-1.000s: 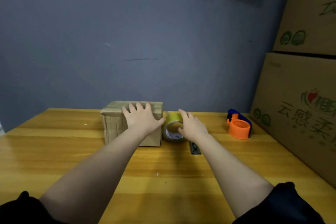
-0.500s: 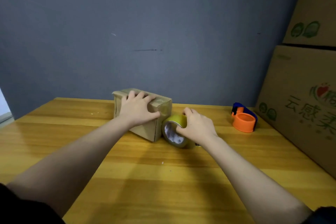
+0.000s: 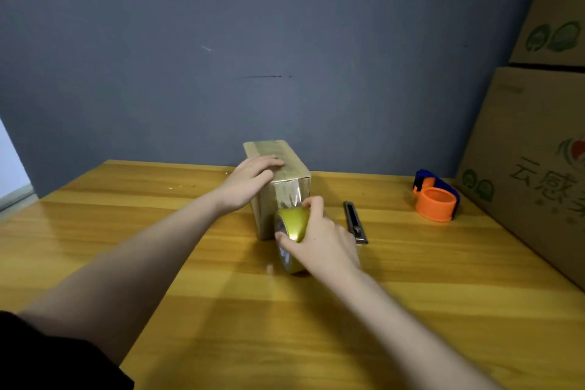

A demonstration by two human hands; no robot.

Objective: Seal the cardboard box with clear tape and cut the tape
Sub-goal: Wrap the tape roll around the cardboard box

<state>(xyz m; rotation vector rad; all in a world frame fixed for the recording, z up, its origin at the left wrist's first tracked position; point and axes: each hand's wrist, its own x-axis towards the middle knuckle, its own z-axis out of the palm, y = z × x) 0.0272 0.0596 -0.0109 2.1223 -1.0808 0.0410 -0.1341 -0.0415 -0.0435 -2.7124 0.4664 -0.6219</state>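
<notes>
A small cardboard box (image 3: pixel 285 165) stands on the wooden table (image 3: pixel 221 310), one short end turned toward me, with shiny tape along its top and down that near end. My left hand (image 3: pixel 250 182) lies flat on the box's top and left side. My right hand (image 3: pixel 319 242) grips a yellowish tape roll (image 3: pixel 292 226) just in front of the box's near end. A strip of tape (image 3: pixel 286 196) runs from the roll up the box face. A utility knife (image 3: pixel 354 222) lies on the table right of the roll.
An orange and blue tape dispenser (image 3: pixel 435 199) sits at the back right of the table. Large printed cardboard cartons (image 3: pixel 538 152) are stacked along the right edge. A grey wall (image 3: pixel 253 57) rises behind the table.
The box has been turned so a short end faces me. My right hand pulled the roll toward me and down the near face, and the knife is now uncovered.
</notes>
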